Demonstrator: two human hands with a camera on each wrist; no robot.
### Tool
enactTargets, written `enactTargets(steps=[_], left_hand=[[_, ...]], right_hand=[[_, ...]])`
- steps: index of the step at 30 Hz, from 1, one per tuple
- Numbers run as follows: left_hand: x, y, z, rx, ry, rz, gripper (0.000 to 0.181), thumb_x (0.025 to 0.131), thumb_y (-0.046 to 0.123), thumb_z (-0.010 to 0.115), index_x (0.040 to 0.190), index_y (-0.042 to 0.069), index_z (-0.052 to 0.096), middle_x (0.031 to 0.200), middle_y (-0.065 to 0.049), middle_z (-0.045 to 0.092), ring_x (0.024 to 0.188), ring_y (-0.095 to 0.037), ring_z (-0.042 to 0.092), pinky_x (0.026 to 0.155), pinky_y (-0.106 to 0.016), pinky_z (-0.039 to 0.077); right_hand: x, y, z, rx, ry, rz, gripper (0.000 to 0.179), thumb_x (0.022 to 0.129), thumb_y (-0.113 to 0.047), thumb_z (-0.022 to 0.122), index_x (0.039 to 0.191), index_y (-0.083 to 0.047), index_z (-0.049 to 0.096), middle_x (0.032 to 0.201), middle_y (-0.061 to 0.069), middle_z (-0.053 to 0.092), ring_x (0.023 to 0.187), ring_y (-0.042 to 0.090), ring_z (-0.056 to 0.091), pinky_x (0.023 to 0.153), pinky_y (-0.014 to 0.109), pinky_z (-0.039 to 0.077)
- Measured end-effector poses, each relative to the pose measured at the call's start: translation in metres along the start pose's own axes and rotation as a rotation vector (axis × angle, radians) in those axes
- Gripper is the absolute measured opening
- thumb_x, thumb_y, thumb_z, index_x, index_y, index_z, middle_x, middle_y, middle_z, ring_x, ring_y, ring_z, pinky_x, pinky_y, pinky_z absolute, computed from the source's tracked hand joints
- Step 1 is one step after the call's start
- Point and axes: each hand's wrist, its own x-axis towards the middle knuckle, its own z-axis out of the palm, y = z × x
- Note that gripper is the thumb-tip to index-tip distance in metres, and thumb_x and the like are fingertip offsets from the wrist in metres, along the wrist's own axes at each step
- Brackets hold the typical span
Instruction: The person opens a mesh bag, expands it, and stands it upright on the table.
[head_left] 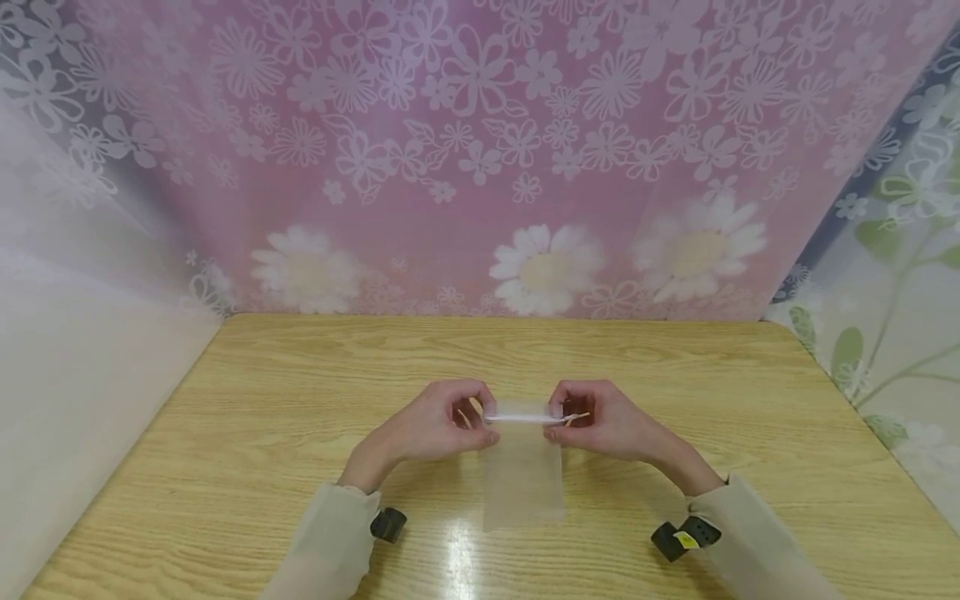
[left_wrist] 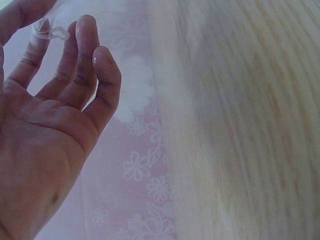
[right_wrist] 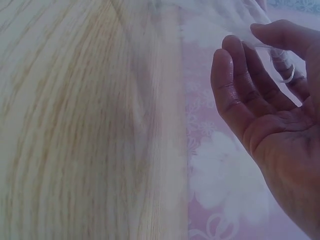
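A small translucent drawstring pouch hangs upright between the two hands, over the wooden table. My left hand pinches its top left corner between thumb and fingers. At the top right corner, my right hand pinches it the same way. A bright gathered band runs across the pouch between the fingertips. White cord ends stick out within the right hand's curve. In the left wrist view a cord loop shows by the fingers; in the right wrist view a cord curls beside the fingers.
The wood-grain table spreads under both hands. Behind it hangs a pink flowered curtain, with pale sheets at the left and right sides. Black wrist devices sit at both sleeve cuffs.
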Motion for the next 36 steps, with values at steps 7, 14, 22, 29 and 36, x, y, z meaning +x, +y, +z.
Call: enactTargets(steps=[7,14,22,29,36], left_hand=[[-0.0018,-0.0024,-0.0008,-0.007,0.034,-0.008,0.018,0.090,0.021,0.078,0.102,0.017,0.065,0.094,0.002,0.070,0.083,-0.014,0.068,0.075,-0.030,0.057],[0.0001,-0.0018,0.0000,-0.169,0.061,0.001,0.020,0.097,0.017,0.072,0.115,0.017,0.063,0.104,-0.003,0.066,0.086,-0.027,0.071,0.071,-0.032,0.057],[0.0015,-0.0004,0.0030,-0.273,0.149,0.000,0.024,0.098,0.012,0.068,0.119,0.023,0.064,0.107,-0.007,0.066,0.088,-0.028,0.072,0.076,-0.038,0.061],[0.0021,-0.0022,0.0035,-0.287,0.195,0.048,0.025,0.098,0.010,0.067,0.121,0.019,0.064,0.109,-0.010,0.062,0.083,-0.023,0.072,0.075,-0.042,0.061],[0.0027,-0.0033,0.0000,-0.317,0.230,0.076,0.024,0.099,0.009,0.066,0.122,0.016,0.063,0.110,-0.011,0.061,0.088,-0.040,0.071,0.078,-0.048,0.062]], right_hand=[[0.0016,-0.0021,0.0017,0.007,0.018,-0.014,0.015,0.091,-0.005,0.076,0.093,-0.008,0.061,0.095,0.008,0.062,0.087,0.010,0.069,0.074,0.030,0.062],[0.0057,-0.0054,0.0062,0.032,0.101,0.021,0.015,0.092,-0.003,0.074,0.099,-0.004,0.062,0.096,0.011,0.065,0.086,0.011,0.071,0.073,0.029,0.062],[0.0062,-0.0076,0.0057,0.040,0.181,-0.009,0.032,0.092,-0.001,0.073,0.122,-0.005,0.063,0.102,0.017,0.068,0.086,0.013,0.072,0.070,0.031,0.063],[0.0065,-0.0064,0.0070,0.039,0.219,-0.057,0.048,0.092,0.001,0.073,0.136,-0.006,0.058,0.097,0.016,0.068,0.082,0.012,0.072,0.068,0.031,0.063],[0.0046,-0.0045,0.0068,0.046,0.226,-0.120,0.061,0.090,0.004,0.073,0.146,-0.009,0.052,0.096,0.017,0.068,0.083,0.014,0.072,0.068,0.029,0.062]])
